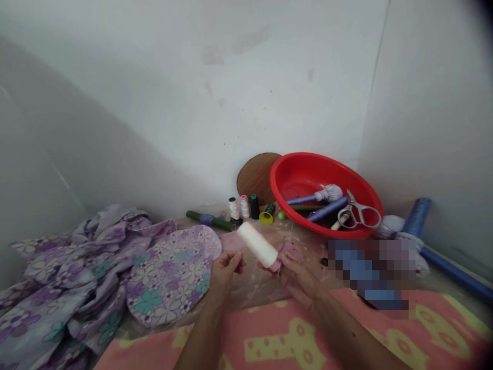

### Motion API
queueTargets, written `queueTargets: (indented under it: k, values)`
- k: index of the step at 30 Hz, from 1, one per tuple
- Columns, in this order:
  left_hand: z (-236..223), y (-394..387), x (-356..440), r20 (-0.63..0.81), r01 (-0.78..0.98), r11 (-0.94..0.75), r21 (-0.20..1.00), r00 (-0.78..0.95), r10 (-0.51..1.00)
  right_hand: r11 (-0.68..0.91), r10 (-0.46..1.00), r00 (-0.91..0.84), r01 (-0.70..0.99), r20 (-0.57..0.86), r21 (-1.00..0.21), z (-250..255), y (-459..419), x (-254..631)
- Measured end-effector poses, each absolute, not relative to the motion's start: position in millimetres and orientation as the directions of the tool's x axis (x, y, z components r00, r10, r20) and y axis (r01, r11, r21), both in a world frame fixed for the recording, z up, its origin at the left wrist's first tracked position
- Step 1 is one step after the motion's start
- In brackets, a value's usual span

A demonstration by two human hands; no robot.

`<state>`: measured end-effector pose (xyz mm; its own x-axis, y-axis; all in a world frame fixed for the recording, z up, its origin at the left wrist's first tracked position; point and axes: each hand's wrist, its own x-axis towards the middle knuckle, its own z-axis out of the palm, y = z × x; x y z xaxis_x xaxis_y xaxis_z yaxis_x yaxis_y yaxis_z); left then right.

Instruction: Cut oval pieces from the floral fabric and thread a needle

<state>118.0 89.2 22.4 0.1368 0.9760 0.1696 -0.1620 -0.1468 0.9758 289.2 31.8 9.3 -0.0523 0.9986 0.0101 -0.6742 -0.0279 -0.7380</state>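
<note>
White thread spool (257,244) gripped at its lower end by my right hand (296,277), long axis slanting up-left across my left hand (227,270). Left hand is pinched narrow just beneath the spool; whether it holds thread, I cannot tell.

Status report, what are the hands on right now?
Right hand gripping white thread spool. Left hand beside it, contact unclear. Pink cloth scrap at spool's lower end.

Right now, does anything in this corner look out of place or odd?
The red basin looks tilted against a round brown board, with scissors lying inside, which looks odd beside the upright thread spools.
</note>
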Motion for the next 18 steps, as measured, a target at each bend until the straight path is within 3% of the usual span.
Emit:
queueTargets:
  k: [2,5,8,12,18]
  values:
    - [27,86,120,0.242,-0.124,-0.236,0.964,0.034,0.97,-0.01,0.998,-0.056,-0.662,0.036,-0.749,7,33,290]
    - [44,77,120,0.502,0.057,-0.499,0.865,-0.105,0.858,0.002,0.996,-0.066,-0.618,0.054,-0.786,5,35,290]
    - [63,68,118,0.687,0.209,-0.672,0.711,0.003,0.727,0.0,0.995,-0.083,-0.536,0.053,-0.844,4,36,289]
    - [75,68,111,0.666,0.221,-0.704,0.675,0.227,0.711,0.024,0.991,-0.112,-0.37,0.07,-0.929,1,37,287]
    - [66,80,88,0.487,0.254,-0.559,0.789,0.295,0.822,0.058,0.985,-0.146,-0.219,0.092,-0.974,-1,37,290]
